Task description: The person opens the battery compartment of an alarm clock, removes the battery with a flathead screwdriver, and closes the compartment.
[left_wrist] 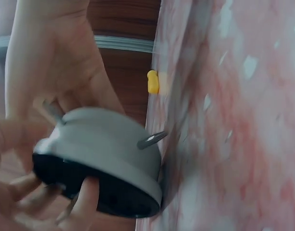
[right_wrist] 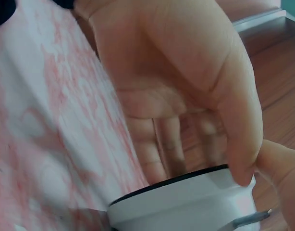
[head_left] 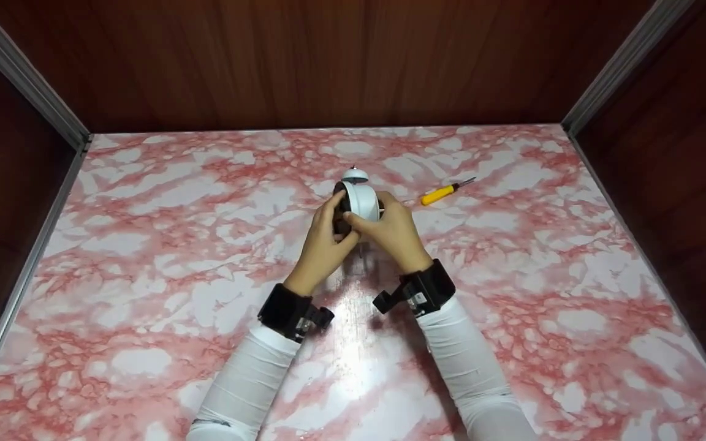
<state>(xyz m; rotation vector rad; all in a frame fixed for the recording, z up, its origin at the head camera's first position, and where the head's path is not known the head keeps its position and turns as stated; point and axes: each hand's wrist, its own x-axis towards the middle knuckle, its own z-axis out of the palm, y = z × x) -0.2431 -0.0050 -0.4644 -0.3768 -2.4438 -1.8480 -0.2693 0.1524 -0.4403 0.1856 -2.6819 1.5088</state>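
Note:
A small white alarm clock [head_left: 362, 200] with a black face rim and a bell on top stands at the table's middle, held between both hands. My left hand [head_left: 323, 240] curls its fingers round the black front rim [left_wrist: 94, 192] from the left. My right hand [head_left: 391, 231] grips the white back shell [right_wrist: 186, 202] from the right, thumb on top. Thin metal legs [left_wrist: 151, 139] stick out of the shell. The clock's face is hidden by my fingers.
A yellow-handled screwdriver [head_left: 445, 192] lies on the pink marbled tabletop [head_left: 144, 257] just right of and behind the clock; its handle [left_wrist: 153, 82] shows in the left wrist view. Dark wooden walls with metal trim enclose the table on three sides.

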